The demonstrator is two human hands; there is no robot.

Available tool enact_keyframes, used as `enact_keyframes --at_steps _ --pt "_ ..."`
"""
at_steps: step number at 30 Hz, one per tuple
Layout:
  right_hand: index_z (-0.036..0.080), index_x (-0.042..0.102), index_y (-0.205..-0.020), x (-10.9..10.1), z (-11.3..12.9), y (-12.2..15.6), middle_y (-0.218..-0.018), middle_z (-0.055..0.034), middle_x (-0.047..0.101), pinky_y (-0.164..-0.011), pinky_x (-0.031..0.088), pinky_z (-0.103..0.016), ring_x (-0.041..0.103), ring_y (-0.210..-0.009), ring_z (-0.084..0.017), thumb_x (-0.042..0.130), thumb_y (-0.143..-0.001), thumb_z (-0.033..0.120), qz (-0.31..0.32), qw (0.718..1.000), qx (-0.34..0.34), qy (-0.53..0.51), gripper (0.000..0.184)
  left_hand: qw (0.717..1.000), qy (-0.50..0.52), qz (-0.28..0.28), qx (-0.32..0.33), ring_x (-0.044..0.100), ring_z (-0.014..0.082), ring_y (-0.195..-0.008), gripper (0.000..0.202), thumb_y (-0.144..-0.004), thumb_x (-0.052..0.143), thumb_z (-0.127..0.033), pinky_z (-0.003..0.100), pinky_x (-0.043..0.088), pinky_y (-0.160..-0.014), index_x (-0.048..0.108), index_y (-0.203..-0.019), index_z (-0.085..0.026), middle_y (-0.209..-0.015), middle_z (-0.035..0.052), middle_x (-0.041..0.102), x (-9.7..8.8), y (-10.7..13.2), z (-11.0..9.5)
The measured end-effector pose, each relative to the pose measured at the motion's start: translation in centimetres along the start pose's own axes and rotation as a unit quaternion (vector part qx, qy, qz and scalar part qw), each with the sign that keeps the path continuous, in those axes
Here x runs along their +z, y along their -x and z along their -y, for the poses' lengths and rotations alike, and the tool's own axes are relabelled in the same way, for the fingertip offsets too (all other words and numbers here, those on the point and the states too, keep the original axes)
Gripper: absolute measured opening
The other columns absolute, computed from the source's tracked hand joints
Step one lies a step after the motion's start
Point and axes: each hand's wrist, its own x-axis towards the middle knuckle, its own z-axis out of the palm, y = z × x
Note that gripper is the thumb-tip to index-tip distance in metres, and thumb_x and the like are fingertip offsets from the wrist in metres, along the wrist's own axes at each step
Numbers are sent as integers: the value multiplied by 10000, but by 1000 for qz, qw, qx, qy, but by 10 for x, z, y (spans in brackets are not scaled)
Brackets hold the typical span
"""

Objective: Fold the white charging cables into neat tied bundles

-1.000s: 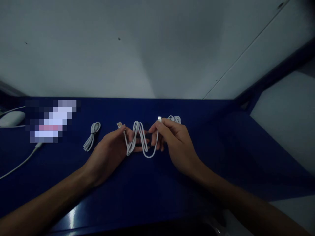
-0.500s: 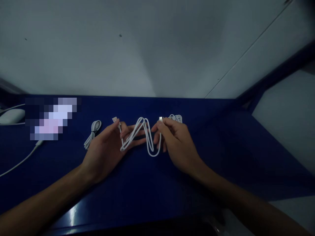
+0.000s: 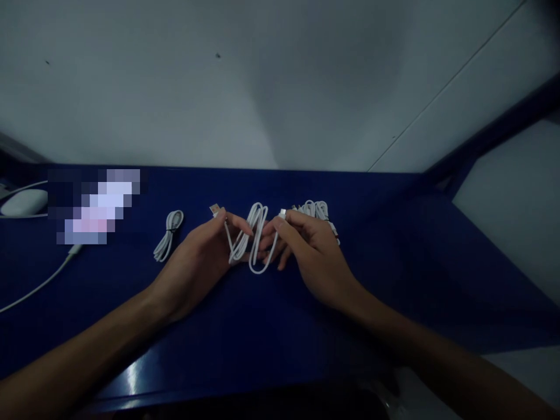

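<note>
Palm inward, my left hand pinches a thin white looped cable by its flat USB plug; my curled right hand grips its small metal plug, loops bunched between, above the glossy blue tabletop.

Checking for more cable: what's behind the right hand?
Looped white cables lie behind the right hand on the blue table; the hand hides part, so their number is unclear.

Grey-white wall panel fills the top | thin seam slicing down upper right | dark blue beam slanting at right | glossy blue tabletop catching glare lower left | dim light!
</note>
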Motion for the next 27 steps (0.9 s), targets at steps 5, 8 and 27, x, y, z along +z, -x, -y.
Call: enact_keyframes --at_steps 5,8,27 --pt "201 764 -980 -1 1 -1 -751 -7 723 -532 536 -253 697 -622 -132 581 -1129 416 -23 999 -18 28 319 1000 7 2 1 735 325 -1102 443 -1116 550 -514 454 584 -988 787 -939 -185 -1098 124 779 0 0 0" --pt "210 769 -1006 -2 1 -2 -721 5 701 -520 530 -259 668 -592 -132 579 -1128 432 -22 999 -13 22 316 1000 15 -1 8 722 338 -1163 459 -1129 513 -499 462 583 -1011 781 -935 -181 -1162 132 778 1 0 -1" --pt "239 738 -1045 -5 -2 0 -756 1 682 -533 536 -276 651 -594 -140 515 -1151 515 -72 993 -24 95 371 998 32 -61 -6 660 384 -1366 453 -1119 553 -481 511 572 -1136 772 -870 -172 -1217 147 781 -2 1 -1"
